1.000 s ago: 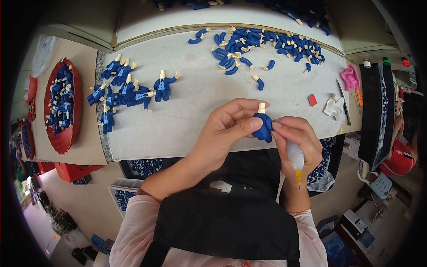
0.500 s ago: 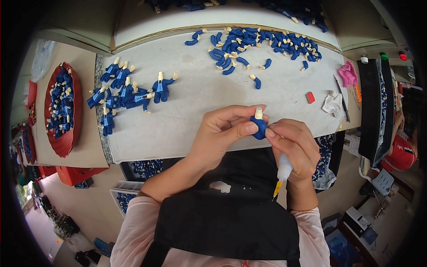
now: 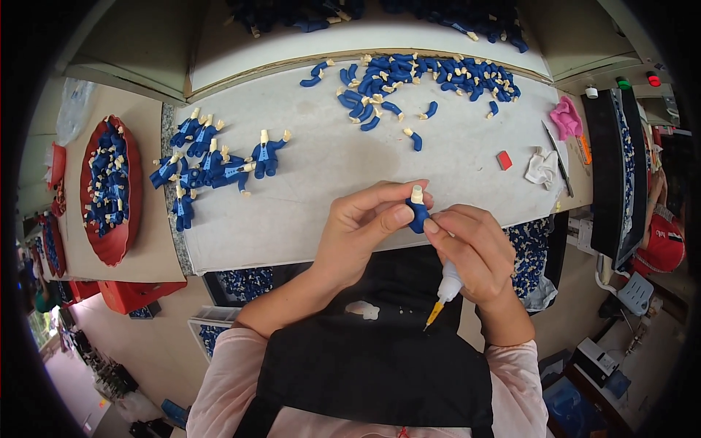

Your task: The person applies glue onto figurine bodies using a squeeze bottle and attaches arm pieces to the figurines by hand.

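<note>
Both hands now sit a little lower and closer to the body than one second ago, and the small blue figure body (image 3: 418,216) between them looks more covered by fingers than before. Earlier its blue shape shows clearly between the two hands; now only the top part with the cream neck peg is visible. The left hand (image 3: 365,233) grips the body with thumb and forefinger closed around it, just above the near edge of the white table (image 3: 314,197). The right hand (image 3: 473,252) presses its thumb and forefinger against the right side of the same piece, and its other fingers are clenched around a white glue bottle (image 3: 449,281). The orange tip of the bottle now points down and toward the apron, away from the piece, as half a second ago, so I judge that no glue is being put on at this moment and the fingers are pressing or fitting a part. Whether an arm piece is already on it I cannot tell. On the table, the group of finished figures (image 3: 212,164) at the left and the pile of loose blue arms (image 3: 416,80) at the far side look unchanged.
</note>
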The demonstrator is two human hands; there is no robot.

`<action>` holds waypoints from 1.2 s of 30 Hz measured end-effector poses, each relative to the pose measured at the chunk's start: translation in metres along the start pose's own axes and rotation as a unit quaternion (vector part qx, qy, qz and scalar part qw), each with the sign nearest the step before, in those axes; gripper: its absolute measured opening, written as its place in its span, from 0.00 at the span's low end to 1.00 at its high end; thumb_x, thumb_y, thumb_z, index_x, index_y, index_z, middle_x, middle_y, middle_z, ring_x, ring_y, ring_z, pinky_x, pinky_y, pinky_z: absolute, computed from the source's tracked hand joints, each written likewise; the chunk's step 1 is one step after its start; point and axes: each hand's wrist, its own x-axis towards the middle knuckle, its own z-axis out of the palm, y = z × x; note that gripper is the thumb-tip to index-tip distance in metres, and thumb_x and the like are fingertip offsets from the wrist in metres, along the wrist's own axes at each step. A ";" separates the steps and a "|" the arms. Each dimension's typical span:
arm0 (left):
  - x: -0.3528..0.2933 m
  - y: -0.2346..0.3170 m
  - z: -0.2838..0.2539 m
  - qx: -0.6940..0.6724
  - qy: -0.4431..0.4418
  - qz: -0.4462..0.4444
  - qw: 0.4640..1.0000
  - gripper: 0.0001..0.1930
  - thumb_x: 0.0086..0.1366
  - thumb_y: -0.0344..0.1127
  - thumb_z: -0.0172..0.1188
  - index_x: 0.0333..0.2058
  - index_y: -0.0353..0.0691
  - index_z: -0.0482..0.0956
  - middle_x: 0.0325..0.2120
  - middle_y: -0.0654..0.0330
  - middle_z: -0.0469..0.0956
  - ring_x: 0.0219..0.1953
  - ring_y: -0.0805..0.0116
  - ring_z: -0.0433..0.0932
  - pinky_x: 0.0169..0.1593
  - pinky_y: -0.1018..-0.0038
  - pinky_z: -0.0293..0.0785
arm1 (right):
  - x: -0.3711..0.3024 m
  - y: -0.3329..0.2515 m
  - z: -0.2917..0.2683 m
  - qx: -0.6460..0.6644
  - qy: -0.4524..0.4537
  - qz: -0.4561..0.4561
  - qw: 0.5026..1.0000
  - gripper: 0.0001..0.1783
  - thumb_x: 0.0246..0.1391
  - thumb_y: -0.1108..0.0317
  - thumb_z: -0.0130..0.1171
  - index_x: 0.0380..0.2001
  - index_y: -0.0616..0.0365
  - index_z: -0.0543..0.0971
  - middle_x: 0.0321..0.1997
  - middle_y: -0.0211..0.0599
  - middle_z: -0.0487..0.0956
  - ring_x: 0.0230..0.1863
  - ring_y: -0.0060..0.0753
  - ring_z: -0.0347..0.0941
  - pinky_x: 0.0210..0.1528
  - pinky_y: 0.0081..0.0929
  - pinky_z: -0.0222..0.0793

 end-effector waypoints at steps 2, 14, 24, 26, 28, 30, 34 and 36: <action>-0.001 -0.005 0.003 -0.007 -0.002 0.029 1.000 0.16 0.54 0.30 0.55 0.43 0.34 0.70 0.35 0.53 0.74 0.40 0.67 0.73 0.46 0.73 0.68 | 0.000 -0.003 0.001 -0.017 -0.001 -0.005 1.000 0.10 0.28 0.81 0.59 0.22 0.69 0.74 0.26 0.40 0.72 0.25 0.36 0.71 0.25 0.23 0.70; -0.002 -0.004 0.009 0.033 -0.025 0.030 0.999 0.17 0.59 0.29 0.49 0.48 0.34 0.65 0.35 0.56 0.72 0.40 0.72 0.71 0.46 0.76 0.66 | -0.003 -0.008 0.002 -0.038 0.028 -0.017 0.999 0.05 0.30 0.81 0.57 0.16 0.68 0.71 0.27 0.43 0.73 0.25 0.36 0.71 0.23 0.22 0.70; -0.003 -0.002 0.012 -0.082 -0.062 -0.012 0.995 0.21 0.62 0.35 0.46 0.53 0.38 0.57 0.38 0.56 0.70 0.43 0.69 0.70 0.47 0.74 0.66 | -0.024 -0.014 0.003 0.033 0.084 0.084 0.992 0.19 0.26 0.74 0.67 0.28 0.58 0.74 0.31 0.38 0.72 0.23 0.33 0.69 0.20 0.20 0.66; -0.004 0.000 0.014 -0.086 -0.059 -0.023 0.994 0.22 0.62 0.35 0.45 0.53 0.39 0.56 0.38 0.55 0.69 0.43 0.67 0.70 0.46 0.74 0.67 | -0.025 -0.016 0.002 0.058 0.088 0.124 0.987 0.20 0.27 0.73 0.68 0.29 0.58 0.74 0.30 0.37 0.71 0.23 0.33 0.69 0.20 0.19 0.65; -0.005 0.001 0.014 -0.090 -0.056 -0.033 0.994 0.22 0.62 0.35 0.45 0.54 0.39 0.56 0.38 0.55 0.68 0.42 0.66 0.70 0.46 0.73 0.67 | -0.027 -0.019 0.004 0.060 0.094 0.135 0.985 0.19 0.27 0.73 0.68 0.29 0.58 0.74 0.29 0.37 0.71 0.23 0.32 0.69 0.20 0.19 0.65; -0.005 0.001 0.014 -0.086 -0.061 -0.030 0.994 0.22 0.62 0.35 0.45 0.54 0.39 0.56 0.38 0.54 0.68 0.42 0.65 0.70 0.46 0.74 0.67 | -0.029 -0.020 0.007 0.060 0.100 0.145 0.983 0.19 0.27 0.73 0.68 0.29 0.57 0.74 0.28 0.36 0.70 0.23 0.31 0.69 0.20 0.19 0.65; -0.005 -0.001 0.013 -0.089 -0.070 -0.016 0.993 0.21 0.62 0.35 0.45 0.53 0.39 0.58 0.38 0.55 0.69 0.42 0.69 0.70 0.46 0.75 0.67 | -0.030 -0.021 0.008 0.044 0.105 0.171 0.979 0.20 0.27 0.72 0.69 0.30 0.58 0.74 0.28 0.36 0.69 0.22 0.29 0.68 0.20 0.18 0.64; -0.005 -0.001 0.011 -0.061 -0.077 0.028 0.995 0.21 0.61 0.34 0.46 0.52 0.37 0.58 0.38 0.54 0.69 0.42 0.69 0.70 0.45 0.75 0.67 | -0.031 -0.023 0.009 0.036 0.101 0.184 0.977 0.20 0.27 0.72 0.69 0.30 0.58 0.74 0.28 0.36 0.69 0.22 0.28 0.68 0.20 0.18 0.64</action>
